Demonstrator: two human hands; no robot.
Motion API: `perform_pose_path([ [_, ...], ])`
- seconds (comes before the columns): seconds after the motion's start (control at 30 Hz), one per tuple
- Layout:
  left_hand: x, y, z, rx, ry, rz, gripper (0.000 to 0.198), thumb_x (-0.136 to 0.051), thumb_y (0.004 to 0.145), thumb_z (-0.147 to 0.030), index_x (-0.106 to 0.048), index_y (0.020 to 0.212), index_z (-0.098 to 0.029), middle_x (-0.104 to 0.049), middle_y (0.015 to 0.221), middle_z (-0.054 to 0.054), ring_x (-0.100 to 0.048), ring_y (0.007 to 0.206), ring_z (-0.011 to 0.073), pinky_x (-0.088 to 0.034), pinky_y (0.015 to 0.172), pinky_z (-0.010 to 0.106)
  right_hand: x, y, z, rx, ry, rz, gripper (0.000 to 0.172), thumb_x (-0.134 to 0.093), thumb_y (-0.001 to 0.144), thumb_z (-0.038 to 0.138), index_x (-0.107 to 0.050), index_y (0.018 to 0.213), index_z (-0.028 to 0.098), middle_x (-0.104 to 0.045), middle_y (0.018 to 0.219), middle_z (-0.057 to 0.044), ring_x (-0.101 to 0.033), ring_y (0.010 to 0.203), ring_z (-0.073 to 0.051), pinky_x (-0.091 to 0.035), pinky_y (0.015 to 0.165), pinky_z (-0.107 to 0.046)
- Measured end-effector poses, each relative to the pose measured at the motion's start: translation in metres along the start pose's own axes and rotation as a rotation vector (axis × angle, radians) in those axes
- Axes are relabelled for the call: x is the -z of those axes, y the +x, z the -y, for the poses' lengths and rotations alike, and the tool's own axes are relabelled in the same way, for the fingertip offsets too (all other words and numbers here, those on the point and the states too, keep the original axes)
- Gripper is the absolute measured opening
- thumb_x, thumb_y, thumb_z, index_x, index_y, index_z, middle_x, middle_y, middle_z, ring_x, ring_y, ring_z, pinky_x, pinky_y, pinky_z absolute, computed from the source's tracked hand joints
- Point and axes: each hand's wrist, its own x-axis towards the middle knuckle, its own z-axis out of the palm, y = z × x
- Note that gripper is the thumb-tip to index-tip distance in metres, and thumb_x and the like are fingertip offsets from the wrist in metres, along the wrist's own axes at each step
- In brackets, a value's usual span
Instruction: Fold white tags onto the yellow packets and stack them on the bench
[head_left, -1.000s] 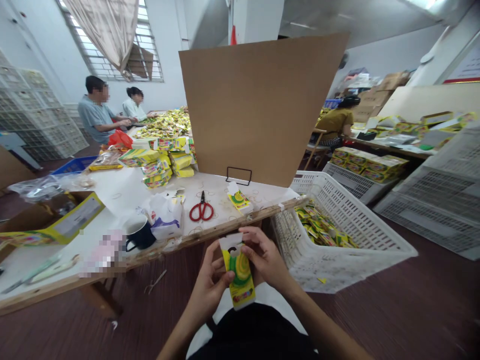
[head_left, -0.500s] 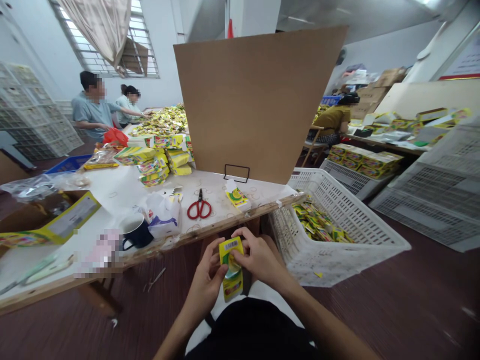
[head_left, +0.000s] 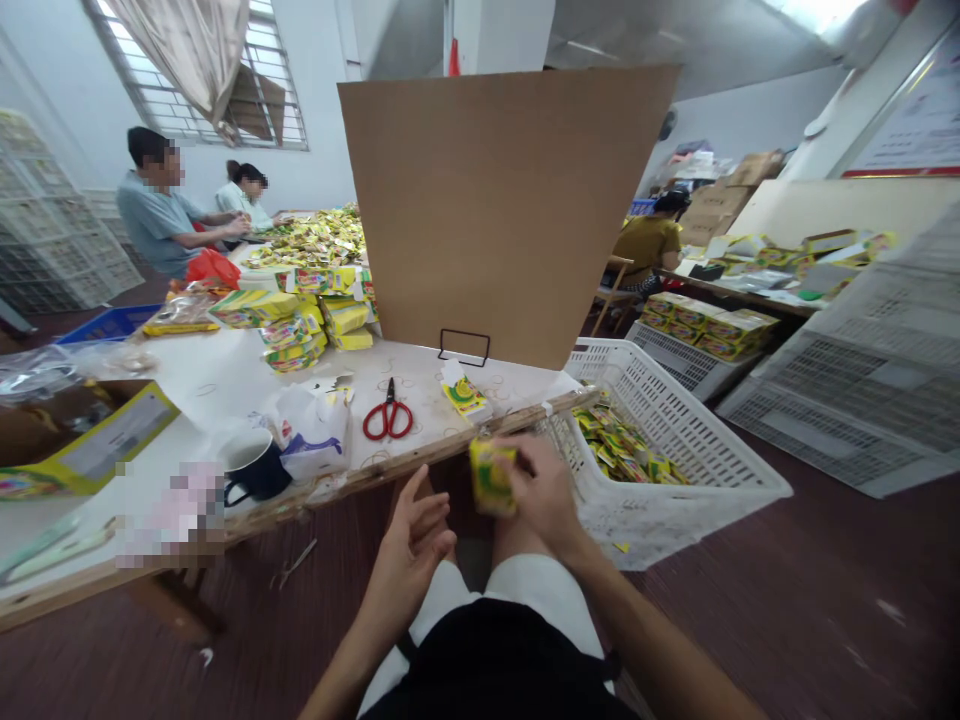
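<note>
My right hand is closed on a folded yellow-and-green packet, held just below the table's front edge and beside the white basket. My left hand hovers over my lap with its fingers spread and holds nothing. Another yellow packet lies on the table in front of me, near the red scissors. Several similar packets lie inside the basket.
A tall cardboard sheet stands at the table's back on a wire stand. A dark mug, a white bag and packet stacks sit on the left. Two people sit far left, another far right. White crates stand on the right.
The packet was held by both hands in front of my lap and got folded down. Now the left hand has let go and the right hand carries it up and right toward the basket.
</note>
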Motion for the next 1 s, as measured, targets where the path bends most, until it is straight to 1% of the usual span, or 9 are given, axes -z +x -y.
perform_pose_path([
  [0.1,0.003,0.003,0.007,-0.029,0.033,-0.061,0.070,-0.063,0.078,-0.028,-0.026,0.138,-0.022,-0.051,0.129,0.014,-0.047,0.124,0.0237,-0.037,0.105,0.040,0.017,0.038,-0.031,-0.037,-0.444,-0.340,0.023,-0.054,0.083,0.029,-0.065,0.101,0.018,-0.055,0.118,-0.013,-0.045,0.111,-0.032,-0.032,0.095,-0.052],
  [0.2,0.003,0.004,0.008,0.015,0.049,-0.029,0.063,-0.061,0.078,-0.030,-0.033,0.133,-0.018,-0.053,0.126,0.016,-0.049,0.122,0.0245,-0.037,0.105,0.042,-0.001,0.069,-0.055,0.007,-0.533,-0.079,0.036,-0.056,0.082,0.031,-0.057,0.115,0.017,-0.051,0.126,-0.014,-0.042,0.116,-0.032,-0.029,0.097,-0.049],
  [0.3,0.002,0.003,0.005,0.051,0.063,0.016,0.057,-0.061,0.078,-0.031,-0.040,0.128,-0.016,-0.056,0.123,0.017,-0.052,0.118,0.0253,-0.039,0.103,0.042,-0.049,0.083,-0.067,0.076,-0.504,0.201,0.047,-0.059,0.080,0.034,-0.051,0.124,0.019,-0.050,0.132,-0.012,-0.042,0.120,-0.027,-0.031,0.097,-0.040],
  [0.43,0.010,0.001,0.000,0.042,0.077,-0.012,0.051,-0.061,0.078,-0.034,-0.046,0.124,-0.017,-0.060,0.120,0.015,-0.055,0.115,0.0256,-0.042,0.100,0.042,-0.097,0.090,-0.075,0.088,-0.494,0.310,0.042,-0.066,0.075,0.035,-0.059,0.112,0.016,-0.062,0.115,-0.013,-0.053,0.109,-0.026,-0.032,0.094,-0.039],
  [0.57,0.015,0.001,-0.001,0.055,0.077,-0.044,0.048,-0.064,0.077,-0.035,-0.051,0.119,-0.016,-0.064,0.112,0.015,-0.058,0.110,0.0263,-0.042,0.099,0.042,-0.094,0.095,-0.073,0.097,-0.476,0.334,0.019,-0.055,0.084,0.029,-0.066,0.079,0.013,-0.070,0.083,-0.012,-0.062,0.083,-0.022,-0.033,0.089,-0.038],
  [0.7,0.010,0.006,0.007,0.112,-0.091,-0.031,0.049,-0.068,0.075,-0.037,-0.056,0.115,-0.013,-0.068,0.108,0.016,-0.061,0.105,0.0274,-0.040,0.099,0.044,-0.069,0.069,-0.039,0.150,-0.434,0.271,0.024,-0.044,0.092,0.025,-0.063,0.081,0.014,-0.069,0.086,-0.011,-0.060,0.087,-0.021,-0.031,0.092,-0.038],
  [0.8,0.007,0.011,0.013,0.245,-0.461,-0.078,0.052,-0.065,0.077,-0.044,-0.055,0.118,-0.014,-0.068,0.108,0.016,-0.063,0.102,0.0271,-0.045,0.094,0.043,-0.055,0.020,0.003,0.241,-0.339,0.255,0.022,-0.043,0.093,0.026,-0.060,0.081,0.019,-0.069,0.087,-0.006,-0.059,0.088,-0.018,-0.032,0.091,-0.037],
  [0.9,0.007,0.013,0.012,0.338,-0.726,-0.117,0.048,-0.056,0.082,-0.049,-0.058,0.113,-0.012,-0.068,0.109,0.015,-0.063,0.102,0.0251,-0.047,0.090,0.038,-0.050,-0.029,0.038,0.522,-0.012,0.366,0.019,-0.047,0.090,0.024,-0.059,0.075,0.021,-0.069,0.079,-0.004,-0.060,0.077,-0.016,-0.039,0.080,-0.035],
  [1.0,0.009,0.012,0.006,0.321,-0.748,-0.126,0.049,-0.057,0.081,-0.049,-0.059,0.113,-0.012,-0.069,0.105,0.013,-0.063,0.101,0.0260,-0.047,0.091,0.038,-0.048,-0.052,0.053,0.589,0.193,0.411,0.018,-0.048,0.089,0.026,-0.059,0.075,0.022,-0.069,0.075,-0.002,-0.060,0.071,-0.015,-0.041,0.072,-0.032],
])
